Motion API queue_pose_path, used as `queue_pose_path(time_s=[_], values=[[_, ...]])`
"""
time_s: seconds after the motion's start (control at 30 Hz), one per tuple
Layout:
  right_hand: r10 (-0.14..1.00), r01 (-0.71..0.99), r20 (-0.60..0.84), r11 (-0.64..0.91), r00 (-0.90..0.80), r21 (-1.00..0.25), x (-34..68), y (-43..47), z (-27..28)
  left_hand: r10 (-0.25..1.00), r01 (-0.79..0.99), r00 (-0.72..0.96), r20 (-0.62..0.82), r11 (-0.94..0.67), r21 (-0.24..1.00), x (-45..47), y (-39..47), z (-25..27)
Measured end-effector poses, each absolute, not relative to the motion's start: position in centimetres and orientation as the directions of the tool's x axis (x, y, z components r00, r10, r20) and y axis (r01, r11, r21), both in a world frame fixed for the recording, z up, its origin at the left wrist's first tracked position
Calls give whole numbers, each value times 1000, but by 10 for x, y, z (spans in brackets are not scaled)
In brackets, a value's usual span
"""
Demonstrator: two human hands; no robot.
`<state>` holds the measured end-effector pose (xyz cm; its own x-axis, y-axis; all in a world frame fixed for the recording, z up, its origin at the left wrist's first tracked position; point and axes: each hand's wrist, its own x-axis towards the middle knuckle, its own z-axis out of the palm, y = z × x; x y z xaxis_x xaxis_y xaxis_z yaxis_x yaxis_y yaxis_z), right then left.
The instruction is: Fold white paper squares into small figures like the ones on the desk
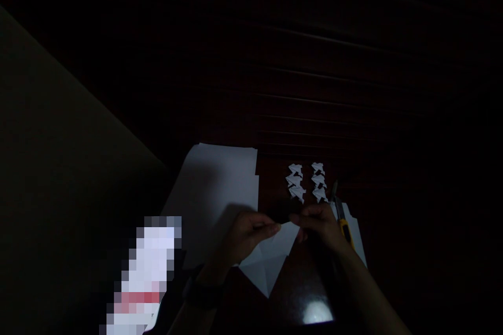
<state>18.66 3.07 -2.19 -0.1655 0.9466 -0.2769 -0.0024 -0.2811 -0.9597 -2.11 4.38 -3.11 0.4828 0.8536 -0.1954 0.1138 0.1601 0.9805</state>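
Note:
A creased sheet of white paper (271, 261) hangs between my two hands, its lower corner pointing toward me. My left hand (251, 233) pinches its upper left edge between thumb and fingers. At the upper right, my right hand (317, 222) pinches the same sheet, fingers bent. Crease lines cross the sheet's lower part. Just beyond my hands, small folded white paper figures stand in two columns, a left column (295, 182) and a right column (319, 182). The room is dim, so fine folds are hard to make out.
A stack of white paper (220, 178) lies left of my hands. On the right, a yellow utility knife (345, 227) rests on more white paper (358, 235), near a pen-like object (335, 188). A bright, blurred-out screen (143, 272) is at lower left, and the dark tabletop (310, 282) reflects light.

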Motion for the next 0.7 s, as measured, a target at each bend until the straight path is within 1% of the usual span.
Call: queue_pose_path(time_s=[0.13,0.2,0.27,0.3,0.37,0.43,0.5,0.57,0.63,0.7], values=[[978,-77,-209,-209,-18,-975,190,34,-23,864,80,462,-202,186,979,-22,46,-30],[983,-121,-185,-182,8,-976,186,34,-21,905,48,377,-195,192,980,-21,48,-30],[979,-143,-199,-204,-48,-968,179,31,-16,947,-26,260,-187,200,979,-19,49,-32],[970,-139,-218,-232,-111,-963,174,29,-13,959,-76,216,-185,205,976,-17,49,-33],[965,-138,-205,-228,-161,-964,165,26,-10,967,-168,169,-189,217,962,-15,49,-34],[963,-128,-204,-228,-177,-965,157,24,-12,966,-215,163,-203,236,948,-13,48,-35],[964,-104,-219,-236,-152,-966,154,25,-18,960,-212,176,-217,252,944,-11,47,-34],[973,-46,-220,-223,-78,-974,155,28,-27,956,-176,209,-206,244,954,-11,46,-30],[977,29,-214,-213,-23,-977,157,31,-32,959,-125,239,-154,187,974,-10,44,-26],[982,109,-189,-186,-15,-976,159,32,-32,968,-47,233,-89,103,994,-9,42,-23]])
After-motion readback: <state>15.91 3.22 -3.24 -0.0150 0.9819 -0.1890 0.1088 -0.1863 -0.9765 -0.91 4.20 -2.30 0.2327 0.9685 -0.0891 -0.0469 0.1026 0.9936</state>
